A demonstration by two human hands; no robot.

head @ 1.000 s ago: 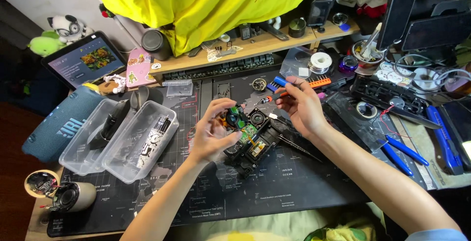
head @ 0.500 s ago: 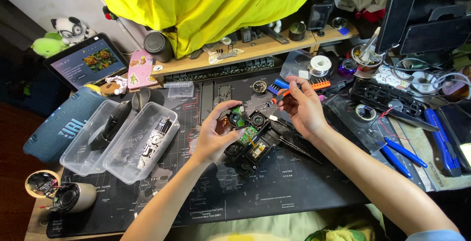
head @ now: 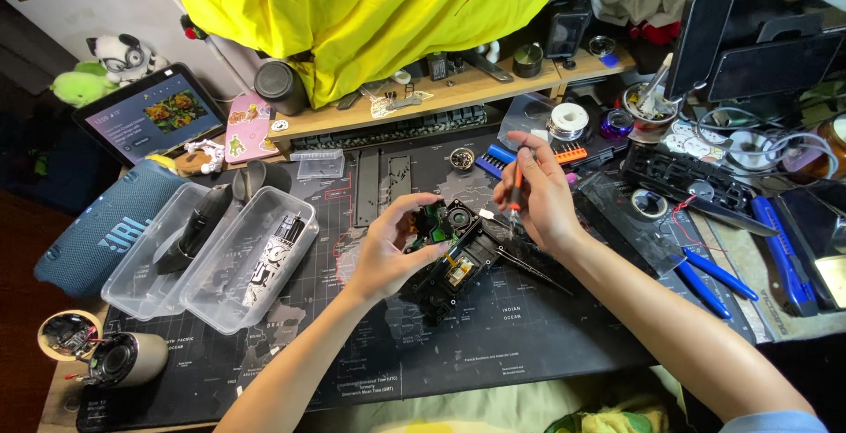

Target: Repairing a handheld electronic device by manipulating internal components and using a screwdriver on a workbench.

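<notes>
Left hand [head: 388, 252] curls, its fingers gripping the opened device [head: 454, 261]; right hand [head: 533, 199] pinches an upright screwdriver [head: 515, 188], tip hidden behind the device.

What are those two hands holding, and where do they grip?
The right hand pinches a thin orange-handled screwdriver by its handle. The left hand grips the opened black electronic device at its left edge.

one head-worn view only, looking steeply down and forward from above the table [head: 529, 345]. it sits close over the dark work mat [head: 291, 354], which fills the middle; beyond the mat the wooden shelf [head: 458, 89] runs across the top.
</notes>
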